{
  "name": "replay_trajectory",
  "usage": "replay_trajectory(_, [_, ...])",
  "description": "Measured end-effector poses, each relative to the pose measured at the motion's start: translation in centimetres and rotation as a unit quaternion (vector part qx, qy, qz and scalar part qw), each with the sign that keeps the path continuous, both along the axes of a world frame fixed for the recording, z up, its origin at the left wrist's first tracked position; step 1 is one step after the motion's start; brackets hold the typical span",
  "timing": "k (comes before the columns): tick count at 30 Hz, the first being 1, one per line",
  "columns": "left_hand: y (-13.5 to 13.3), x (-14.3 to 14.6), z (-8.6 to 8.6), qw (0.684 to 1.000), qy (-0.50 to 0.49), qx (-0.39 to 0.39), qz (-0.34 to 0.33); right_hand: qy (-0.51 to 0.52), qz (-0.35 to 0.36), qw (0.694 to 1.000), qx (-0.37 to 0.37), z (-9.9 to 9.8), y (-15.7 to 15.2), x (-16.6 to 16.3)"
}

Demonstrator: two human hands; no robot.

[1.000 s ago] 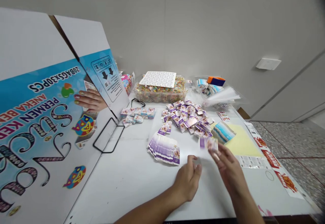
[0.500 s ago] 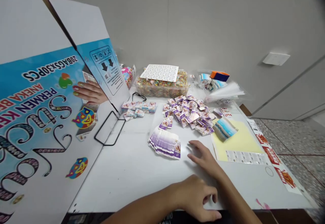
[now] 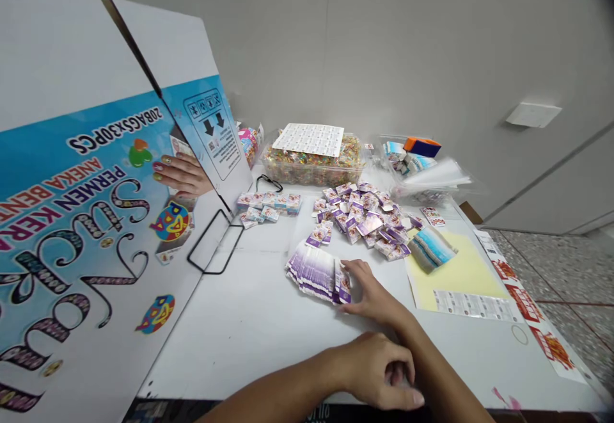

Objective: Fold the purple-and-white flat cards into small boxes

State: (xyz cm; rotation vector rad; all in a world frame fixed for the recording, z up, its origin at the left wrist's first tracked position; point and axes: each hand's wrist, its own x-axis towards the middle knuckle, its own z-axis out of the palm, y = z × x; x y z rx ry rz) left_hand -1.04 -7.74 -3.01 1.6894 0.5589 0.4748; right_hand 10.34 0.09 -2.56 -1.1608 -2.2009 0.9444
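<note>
Behind the purple cards (image 3: 311,272) | jumbled small boxes (image 3: 369,223) (clear tub (image 3: 311,172) beyond)

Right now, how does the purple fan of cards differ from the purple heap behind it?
The fan overlaps in a neat row; the heap lies jumbled. The heap spreads wider than the fan. The right hand touches the fan's end; neither hand touches the heap. Both show purple and white.

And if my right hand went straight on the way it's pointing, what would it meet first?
Most likely the end card, on the right of the fanned purple cards. Your right hand is at it; contact is hard to judge.
</note>
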Motion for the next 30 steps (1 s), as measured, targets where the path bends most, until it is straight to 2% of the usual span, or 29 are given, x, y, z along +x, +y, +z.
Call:
replay_trajectory(2, [0.4,0.6,-0.4,0.991,-0.009,-0.083,0.103,0.053,-0.034,0.998,0.000,0.8,-0.3,1.1])
replay_trajectory(3, [0.7,0.9,-0.6,0.977,-0.029,-0.150,0.146,0.078,-0.058,0.995,0.006,1.2,-0.7,1.7])
replay_trajectory(4, [1.2,1.1,-0.9,0.956,-0.057,-0.243,0.154,0.098,-0.081,0.992,0.013,1.7,-1.1,2.5])
replay_trajectory(7, [2.8,1.0,-1.2,0.928,-0.102,-0.332,0.139,0.109,-0.134,0.984,0.044,3.1,-3.5,4.5])
replay_trajectory(9, [3.4,0.5,-1.2,0.888,-0.168,-0.409,0.128,0.062,-0.154,0.984,0.067,3.7,-5.5,5.4])
replay_trajectory(11, [3.5,0.1,-0.9,0.844,-0.238,-0.471,0.097,0.010,-0.140,0.987,0.072,3.8,-7.5,5.6])
replay_trajectory(12, [3.4,0.0,-0.7,0.835,-0.260,-0.478,0.079,-0.008,-0.128,0.989,0.071,3.7,-8.4,5.6])
replay_trajectory(13, [3.3,-0.1,-0.6,0.839,-0.268,-0.469,0.063,-0.018,-0.116,0.991,0.068,3.5,-9.2,5.6])
replay_trajectory(16, [2.9,0.0,-0.3,0.865,-0.237,-0.439,0.045,-0.004,-0.102,0.993,0.052,2.6,-10.7,5.5])
replay_trajectory(21, [2.8,-0.4,-0.1,0.888,-0.169,-0.427,-0.004,0.165,-0.139,0.976,-0.017,1.6,-11.7,6.0])
replay_trajectory(25, [2.9,-1.0,0.1,0.909,-0.133,-0.391,-0.047,0.200,-0.169,0.964,-0.053,1.8,-11.4,5.7])
replay_trajectory(27, [2.9,-1.2,0.2,0.904,-0.141,-0.395,-0.077,0.200,-0.176,0.963,-0.043,2.1,-11.1,5.3])
replay_trajectory(30, [2.8,-0.8,-0.2,0.879,-0.173,-0.433,-0.098,0.180,-0.184,0.966,-0.019,2.8,-10.8,4.9])
